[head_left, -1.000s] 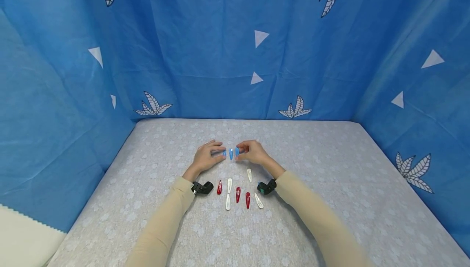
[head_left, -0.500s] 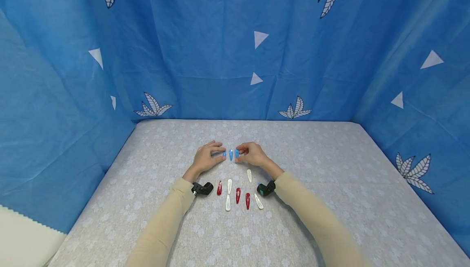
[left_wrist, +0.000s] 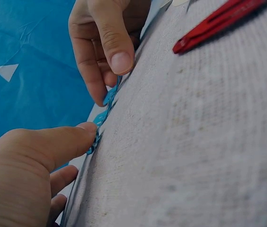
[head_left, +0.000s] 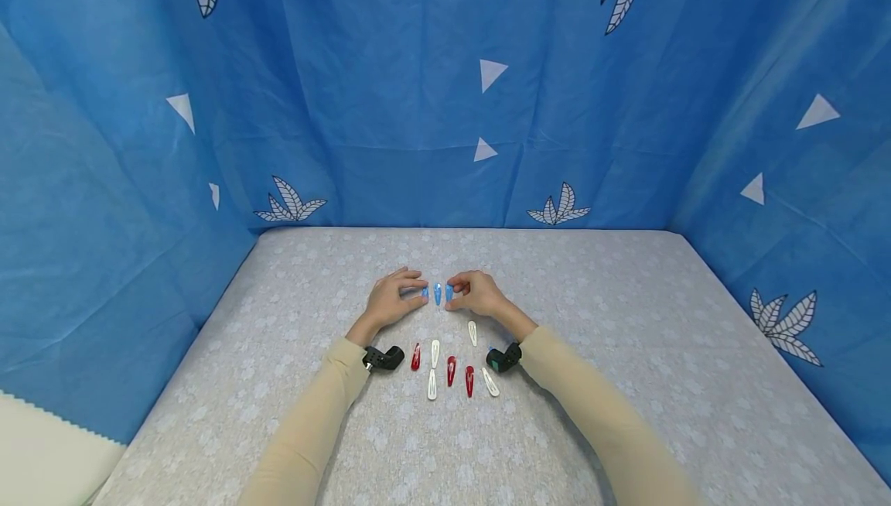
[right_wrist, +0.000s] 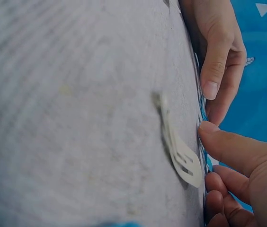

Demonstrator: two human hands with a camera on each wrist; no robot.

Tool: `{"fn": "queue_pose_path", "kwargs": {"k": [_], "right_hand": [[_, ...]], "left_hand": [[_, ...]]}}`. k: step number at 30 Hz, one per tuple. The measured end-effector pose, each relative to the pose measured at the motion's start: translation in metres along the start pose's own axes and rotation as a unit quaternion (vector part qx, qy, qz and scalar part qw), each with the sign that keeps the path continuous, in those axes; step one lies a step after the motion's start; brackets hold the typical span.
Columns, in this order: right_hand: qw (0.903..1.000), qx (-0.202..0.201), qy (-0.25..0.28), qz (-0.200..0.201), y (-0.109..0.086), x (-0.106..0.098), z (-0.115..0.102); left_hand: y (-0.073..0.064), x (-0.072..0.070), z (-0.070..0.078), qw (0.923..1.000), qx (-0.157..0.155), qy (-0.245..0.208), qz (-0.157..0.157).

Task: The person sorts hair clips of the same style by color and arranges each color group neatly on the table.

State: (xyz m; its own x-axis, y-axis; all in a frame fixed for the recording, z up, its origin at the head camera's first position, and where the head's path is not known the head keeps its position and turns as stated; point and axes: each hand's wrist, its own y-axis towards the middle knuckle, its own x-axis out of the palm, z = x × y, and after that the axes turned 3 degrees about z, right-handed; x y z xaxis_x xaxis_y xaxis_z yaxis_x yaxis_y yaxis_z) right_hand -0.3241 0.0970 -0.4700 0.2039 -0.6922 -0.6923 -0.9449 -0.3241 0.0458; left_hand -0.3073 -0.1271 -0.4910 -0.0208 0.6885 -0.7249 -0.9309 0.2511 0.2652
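Observation:
Three blue snap hair clips stand side by side in a short row in the head view. My left hand [head_left: 390, 297] holds the left blue hair clip [head_left: 425, 291] between thumb and fingers. At the other end, my right hand [head_left: 483, 293] pinches the right blue hair clip [head_left: 449, 292], its thumb at the near end and fingertips at the far end. Between the hands lies the middle blue hair clip [head_left: 438, 294], which neither hand touches. In the left wrist view, the left thumb [left_wrist: 72, 142] partly covers its clip, and the right hand [left_wrist: 107, 38] reaches down from above.
Nearer the body lie several red hair clips [head_left: 451, 370] and several white hair clips [head_left: 432, 384], scattered on the patterned tablecloth [head_left: 599, 297]. One white hair clip [head_left: 472, 333] rests close below the right hand. A blue curtain [head_left: 390, 104] encloses the table's back and sides.
The right hand has drawn its blue hair clip slightly toward the body, level with the other two. The left hand has stayed in place.

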Motion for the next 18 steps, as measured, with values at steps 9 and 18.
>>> {"fn": "queue_pose_path", "kwargs": {"k": [9,18], "right_hand": [[1.0,-0.002,-0.003,-0.004,0.0011,0.0004,0.0008],[0.9998,-0.003,0.006,-0.017,-0.0017,-0.004,-0.0009]], "left_hand": [[0.0001,-0.0002,-0.0008,1.0,-0.002,0.004,-0.003],[-0.0004,-0.0006,0.0,1.0,0.001,0.002,-0.001]]}}
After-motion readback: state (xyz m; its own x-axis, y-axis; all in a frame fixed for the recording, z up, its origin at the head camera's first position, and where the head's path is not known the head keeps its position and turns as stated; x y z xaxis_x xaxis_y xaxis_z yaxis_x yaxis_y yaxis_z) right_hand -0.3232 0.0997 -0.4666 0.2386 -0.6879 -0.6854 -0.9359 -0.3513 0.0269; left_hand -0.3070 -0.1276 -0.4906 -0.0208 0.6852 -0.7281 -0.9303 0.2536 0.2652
